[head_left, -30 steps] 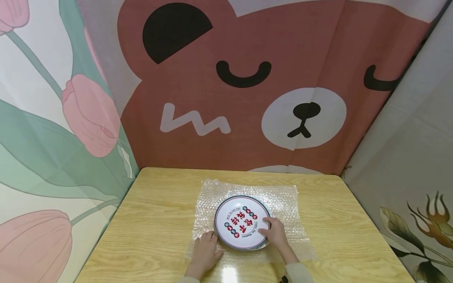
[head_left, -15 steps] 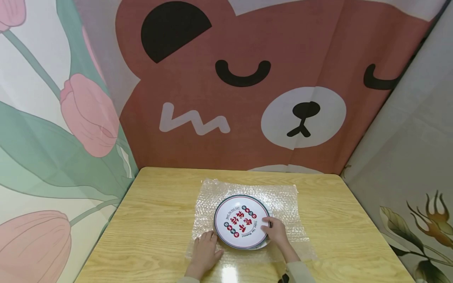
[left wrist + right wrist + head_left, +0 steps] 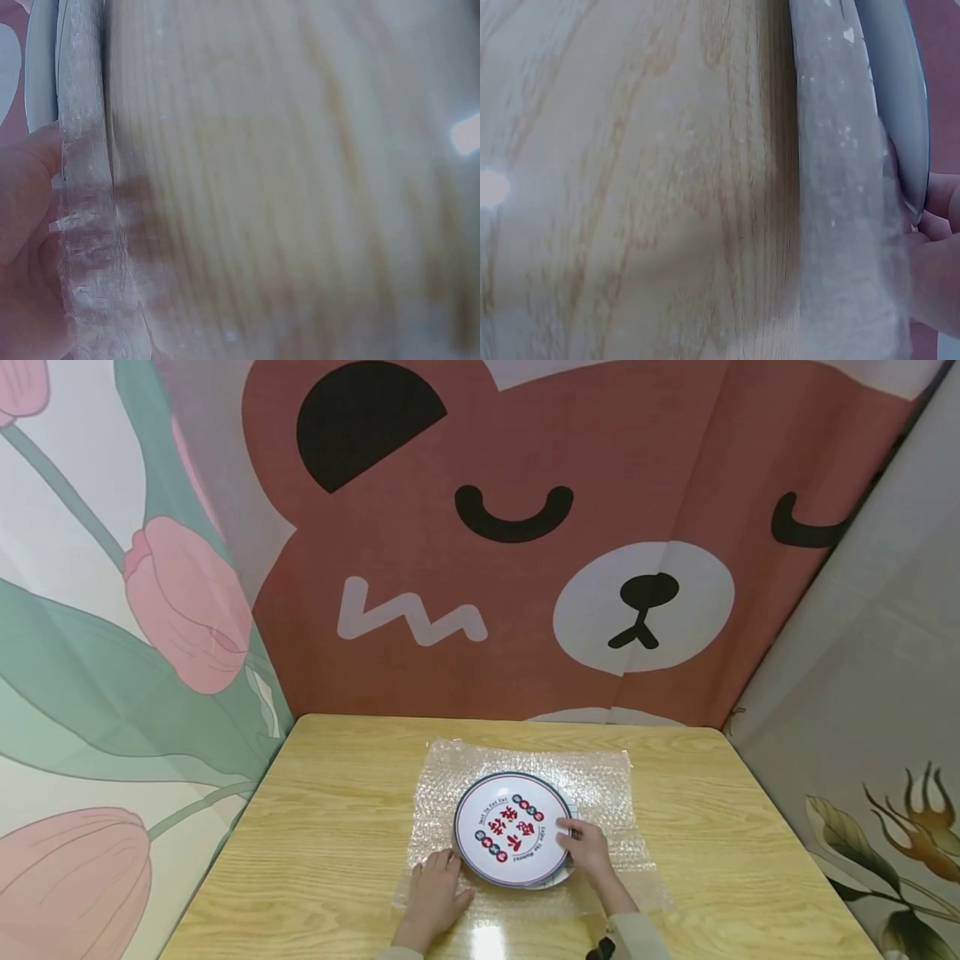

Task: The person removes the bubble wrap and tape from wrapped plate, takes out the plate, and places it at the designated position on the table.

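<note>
A round white plate (image 3: 512, 810) with red characters and a dark rim lies face up in the head view. From under its lower right edge peeks the white rim of another plate (image 3: 561, 877). Both lie on a sheet of bubble wrap (image 3: 600, 777). My right hand (image 3: 588, 850) pinches the top plate's right rim, fingertips over its face. In the right wrist view that plate's pale side (image 3: 900, 97) shows tilted, with fingers at its lower edge. My left hand (image 3: 435, 889) rests on the bubble wrap, fingertips at the plate's lower left rim.
A wooden table (image 3: 337, 810) carries the bubble wrap near its front edge. Behind it hangs a cloth with a bear print (image 3: 525, 652). Flower-print cloths stand along the left (image 3: 187, 602) and right sides.
The top plate has shifted slightly, so a bit more of the plate beneath shows at the lower right. My right hand moved a little right along with the rim; the left stayed put.
</note>
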Demonstrator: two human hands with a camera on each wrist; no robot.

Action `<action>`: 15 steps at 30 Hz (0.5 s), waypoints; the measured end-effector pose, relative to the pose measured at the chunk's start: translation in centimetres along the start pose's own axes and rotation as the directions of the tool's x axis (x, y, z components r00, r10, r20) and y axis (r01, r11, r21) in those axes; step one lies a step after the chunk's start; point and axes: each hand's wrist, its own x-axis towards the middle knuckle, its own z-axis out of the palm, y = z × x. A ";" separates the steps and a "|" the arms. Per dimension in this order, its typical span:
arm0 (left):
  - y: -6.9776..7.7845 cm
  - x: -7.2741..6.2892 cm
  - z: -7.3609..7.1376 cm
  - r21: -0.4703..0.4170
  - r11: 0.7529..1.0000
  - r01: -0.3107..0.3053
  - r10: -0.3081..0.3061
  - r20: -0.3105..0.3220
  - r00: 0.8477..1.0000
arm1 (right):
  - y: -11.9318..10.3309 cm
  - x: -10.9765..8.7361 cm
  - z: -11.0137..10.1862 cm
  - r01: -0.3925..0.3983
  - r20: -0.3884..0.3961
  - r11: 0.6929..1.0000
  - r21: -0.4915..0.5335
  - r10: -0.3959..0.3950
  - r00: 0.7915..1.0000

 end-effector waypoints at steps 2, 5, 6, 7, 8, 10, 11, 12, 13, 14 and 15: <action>0.0 0.0 -0.1 0.001 1.000 -0.002 0.002 -0.002 1.000 | 0.0 0.0 0.1 -0.011 -0.003 1.000 0.015 0.011 1.000; 0.1 0.0 -0.2 0.007 1.000 -0.004 0.004 -0.001 1.000 | 0.1 0.2 0.2 -0.023 -0.014 0.999 0.024 0.023 1.000; 0.1 -0.1 -0.2 0.008 1.000 -0.005 0.005 0.000 1.000 | 0.1 0.2 0.2 -0.018 -0.018 1.000 0.018 0.018 1.000; 0.1 -0.1 -0.3 0.009 1.000 -0.005 0.005 0.001 1.000 | 0.2 0.2 0.2 -0.018 -0.021 1.000 0.017 0.019 1.000; 0.2 -0.1 -0.3 0.009 1.000 -0.005 0.005 0.001 1.000 | 0.2 0.3 0.2 -0.017 -0.024 1.000 0.014 0.018 1.000; 0.2 -0.1 -0.4 0.010 1.000 -0.005 0.005 0.003 1.000 | 0.3 0.3 0.3 -0.011 -0.030 1.000 0.005 0.012 0.999; 0.2 -0.1 -0.4 0.009 1.000 -0.005 0.005 0.002 1.000 | 0.3 0.3 0.3 -0.006 -0.030 1.000 -0.002 0.006 1.000; 0.2 -0.1 -0.4 0.009 1.000 -0.005 0.005 0.001 1.000 | 0.3 0.4 0.3 -0.006 -0.032 1.000 -0.004 0.006 0.999; 0.2 -0.1 -0.3 0.011 1.000 -0.006 0.006 0.000 1.000 | 0.4 0.4 0.3 -0.012 -0.033 1.000 0.000 0.012 0.999; 0.2 -0.1 -0.3 0.012 1.000 -0.005 0.005 0.000 1.000 | 0.4 0.4 0.3 -0.015 -0.035 1.000 0.000 0.015 0.999; 0.2 -0.1 -0.3 0.014 1.000 -0.005 0.005 -0.001 1.000 | 0.4 0.4 0.4 -0.011 -0.035 1.000 -0.004 0.011 0.999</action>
